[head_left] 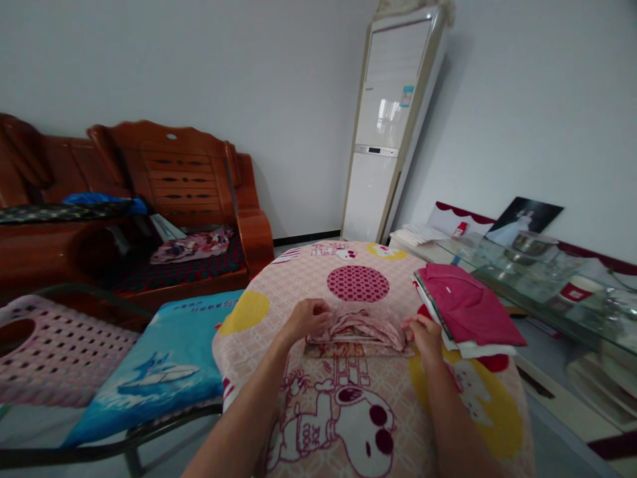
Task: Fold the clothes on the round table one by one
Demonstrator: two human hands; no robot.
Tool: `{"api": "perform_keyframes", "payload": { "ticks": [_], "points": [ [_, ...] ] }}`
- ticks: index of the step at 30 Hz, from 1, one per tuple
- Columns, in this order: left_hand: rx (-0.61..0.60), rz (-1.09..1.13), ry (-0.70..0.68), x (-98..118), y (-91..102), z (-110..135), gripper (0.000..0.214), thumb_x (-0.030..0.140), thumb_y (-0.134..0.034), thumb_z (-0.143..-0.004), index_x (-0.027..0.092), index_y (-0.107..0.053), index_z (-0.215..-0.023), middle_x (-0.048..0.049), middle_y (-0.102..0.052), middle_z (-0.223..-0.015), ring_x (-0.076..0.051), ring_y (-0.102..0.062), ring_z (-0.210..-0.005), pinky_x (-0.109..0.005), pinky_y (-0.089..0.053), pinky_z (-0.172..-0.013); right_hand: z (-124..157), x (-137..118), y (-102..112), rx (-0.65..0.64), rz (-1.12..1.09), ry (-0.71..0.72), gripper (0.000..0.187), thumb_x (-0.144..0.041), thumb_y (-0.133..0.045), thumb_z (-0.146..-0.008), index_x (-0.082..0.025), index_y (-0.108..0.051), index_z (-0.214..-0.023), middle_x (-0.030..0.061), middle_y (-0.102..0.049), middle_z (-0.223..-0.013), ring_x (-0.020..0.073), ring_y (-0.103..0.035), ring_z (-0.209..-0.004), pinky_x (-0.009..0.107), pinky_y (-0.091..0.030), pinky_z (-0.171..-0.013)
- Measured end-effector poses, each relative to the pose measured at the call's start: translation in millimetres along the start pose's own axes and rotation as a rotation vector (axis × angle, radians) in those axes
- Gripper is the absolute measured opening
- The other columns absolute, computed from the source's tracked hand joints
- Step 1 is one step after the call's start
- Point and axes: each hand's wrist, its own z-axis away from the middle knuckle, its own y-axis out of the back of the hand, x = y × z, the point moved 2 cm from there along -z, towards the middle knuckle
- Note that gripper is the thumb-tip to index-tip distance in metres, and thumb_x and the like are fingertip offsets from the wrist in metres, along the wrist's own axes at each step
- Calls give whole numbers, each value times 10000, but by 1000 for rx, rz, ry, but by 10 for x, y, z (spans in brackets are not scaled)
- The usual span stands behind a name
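Note:
A folded pale pink patterned garment [361, 328] lies on the round table, its near edge bunched in loose folds. My left hand [309, 318] is at its left end, fingers curled and closed on the cloth. At the opposite end my right hand [423, 332] pinches the garment's right edge between thumb and fingers. The tablecloth [298, 279] beneath is pink with cartoon dogs, yellow patches and a maroon circle. Right of my right hand lies a stack of folded clothes [470, 305], a dark pink one on top.
A glass-topped cabinet [542, 272] with bowls and a photo [525, 219] stands along the right. On the left are a chair with a blue cushion [164, 362] and a wooden sofa [184, 179]. A tall white air conditioner [383, 126] fills the back corner.

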Motion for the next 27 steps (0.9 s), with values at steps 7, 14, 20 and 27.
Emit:
{"api": "perform_keyframes", "payload": {
  "ticks": [7,14,20,27],
  "points": [
    [-23,-215,-52,136,-414,-98,272,270,-651,-721,176,-704,-970,-44,-702,-925,-175,-601,-799,-263,-448,-728,127,-126,-181,-235,420,276,281,-392,-622,-700,-196,-735,-866,68,-737,-862,230,-661,-813,313,-493,-738],
    [-60,-102,-79,62,-484,15,203,175,-570,-737,194,-732,-857,-32,-706,-896,-179,-606,-848,-267,-454,-778,190,-129,-229,-147,409,341,210,-251,-502,-681,-204,-699,-739,54,-712,-780,211,-638,-775,313,-488,-745],
    [-290,260,-49,35,-390,80,252,354,-600,-777,139,-661,-662,7,-589,-596,-97,-497,-554,-202,-375,-541,238,-210,-174,-233,-58,152,225,-347,-570,-703,-173,-691,-779,40,-687,-659,167,-590,-556,254,-454,-524],
    [-161,502,134,-86,-434,76,424,544,-545,-790,162,-523,-609,69,-378,-453,-56,-306,-385,-189,-219,-395,130,44,2,24,201,97,349,-505,-573,-749,-174,-675,-709,32,-625,-536,162,-548,-485,257,-405,-504]
  ]
}}
